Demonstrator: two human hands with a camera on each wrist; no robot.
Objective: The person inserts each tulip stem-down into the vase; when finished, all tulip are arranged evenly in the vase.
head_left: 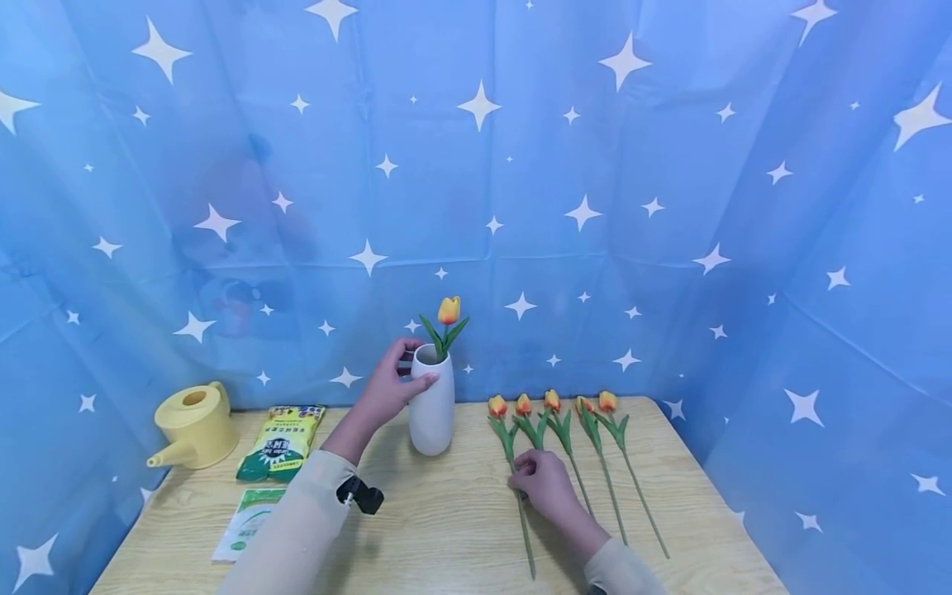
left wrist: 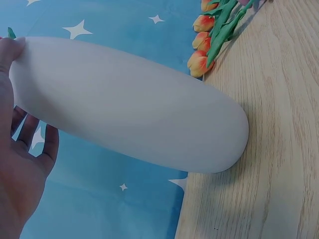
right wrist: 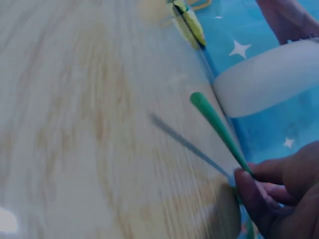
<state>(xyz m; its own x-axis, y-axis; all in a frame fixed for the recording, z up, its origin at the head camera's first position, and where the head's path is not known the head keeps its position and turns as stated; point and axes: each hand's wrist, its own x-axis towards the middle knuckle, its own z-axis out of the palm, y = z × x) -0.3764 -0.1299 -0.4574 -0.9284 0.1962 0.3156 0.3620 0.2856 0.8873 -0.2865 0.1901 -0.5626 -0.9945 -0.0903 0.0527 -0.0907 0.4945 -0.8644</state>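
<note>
Now | left hand (head_left: 388, 390): vase (head_left: 432, 415) by edge (head_left: 474, 403) | right hand (head_left: 552, 486): tulip (head_left: 507, 439) | tabletop (head_left: 454, 504) between

Left to right across a pale wood-grain table (head_left: 416, 529): rounded yellow watering can (head_left: 199, 430); green-and-yellow packet (head_left: 283, 442), flat white-green sachet (head_left: 245, 522) before it; tall white rounded vase (head_left: 431, 413) holding one yellow-orange tulip (head_left: 449, 311); five green-stemmed orange tulips (head_left: 552, 401). Behind: blue star-patterned curtain (head_left: 446, 198).

Bright, even, cool light fills the head view, leaving only soft shadows on the desk (head_left: 439, 537). The left wrist view is somewhat dimmer but fairly clear, with gentle shading along the vase (left wrist: 129, 104); the right wrist view looks hazy and blurred, a white glare patch (right wrist: 7, 221) at lower left, the green stem (right wrist: 219, 128) casting a distinct shadow (right wrist: 187, 143).
</note>
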